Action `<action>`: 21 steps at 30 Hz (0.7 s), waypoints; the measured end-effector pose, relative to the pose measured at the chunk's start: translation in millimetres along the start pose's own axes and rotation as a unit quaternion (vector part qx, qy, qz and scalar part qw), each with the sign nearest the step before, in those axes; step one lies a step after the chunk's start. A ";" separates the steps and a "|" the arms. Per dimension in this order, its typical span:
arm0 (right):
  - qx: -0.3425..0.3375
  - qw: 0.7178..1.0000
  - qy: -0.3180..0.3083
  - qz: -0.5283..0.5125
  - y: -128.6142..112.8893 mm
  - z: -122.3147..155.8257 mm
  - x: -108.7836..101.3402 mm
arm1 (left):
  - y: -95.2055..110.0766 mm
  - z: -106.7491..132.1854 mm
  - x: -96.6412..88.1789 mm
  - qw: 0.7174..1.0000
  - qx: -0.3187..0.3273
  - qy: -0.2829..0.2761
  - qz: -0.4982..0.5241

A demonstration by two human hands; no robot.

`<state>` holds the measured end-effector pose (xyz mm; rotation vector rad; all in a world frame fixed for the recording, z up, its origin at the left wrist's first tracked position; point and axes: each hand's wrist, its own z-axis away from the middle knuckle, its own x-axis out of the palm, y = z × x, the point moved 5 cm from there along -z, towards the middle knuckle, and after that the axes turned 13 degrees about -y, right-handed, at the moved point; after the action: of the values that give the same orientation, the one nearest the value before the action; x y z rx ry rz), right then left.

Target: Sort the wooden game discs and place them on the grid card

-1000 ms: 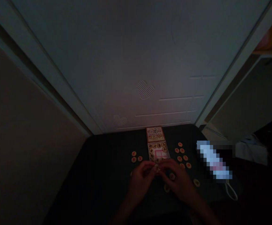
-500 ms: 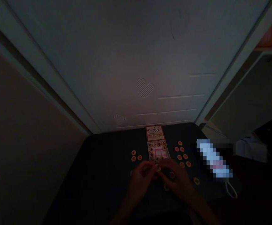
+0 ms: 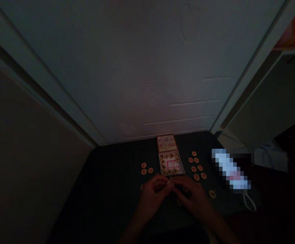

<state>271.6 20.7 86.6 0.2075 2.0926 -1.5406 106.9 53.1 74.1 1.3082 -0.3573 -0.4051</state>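
Closest in, the left hand and right hand met fingertip to fingertip, both grips pinched together on one small round piece; in the dim light its face could not be read. The piece lay just short of the open box, directly ahead of the fingertips, with neither hand clearly nearer to it. Partly hidden pieces lay by the right hand, and a loose piece sat farther to its right on the dark tabletop. The box's long axis ran away from the person, tilting slightly left, and dark-marked pieces lined its inside edges. Red-marked pieces flanked it, three to the left and seven to the right. Beyond, touching its far edge, was the printed lid, then a pale panel with embossed hearts.
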 end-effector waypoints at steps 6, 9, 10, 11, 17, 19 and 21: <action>0.029 0.999 0.017 0.008 10.6 10.2 0.6 | -0.7 -3.6 0.3 1.000 -0.006 -0.005 -0.002; 0.035 0.999 0.038 0.010 16.8 19.4 -1.0 | 1.5 -8.1 -1.6 1.000 0.003 0.005 -0.028; 0.041 0.998 0.049 0.013 19.4 23.6 -2.5 | 3.9 -10.3 -2.6 0.999 0.011 0.007 -0.043; 0.048 0.997 0.061 0.017 22.3 28.1 -4.5 | 6.8 -13.2 -3.5 0.998 0.017 0.004 -0.059; 0.100 0.987 0.119 0.032 40.0 51.6 -20.4 | 20.8 -45.3 -10.4 0.987 0.040 -0.015 -0.152; 0.106 0.986 0.125 0.036 44.1 53.7 -23.8 | 22.1 -61.5 -10.3 0.981 0.062 -0.018 -0.182; 0.104 0.984 0.139 0.045 47.4 54.4 -26.0 | 20.9 -78.8 -7.7 0.973 0.070 -0.028 -0.217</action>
<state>331.1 -8.7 48.1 0.6178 2.0903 -1.7575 139.2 128.3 76.6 1.5174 -0.1453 -0.7978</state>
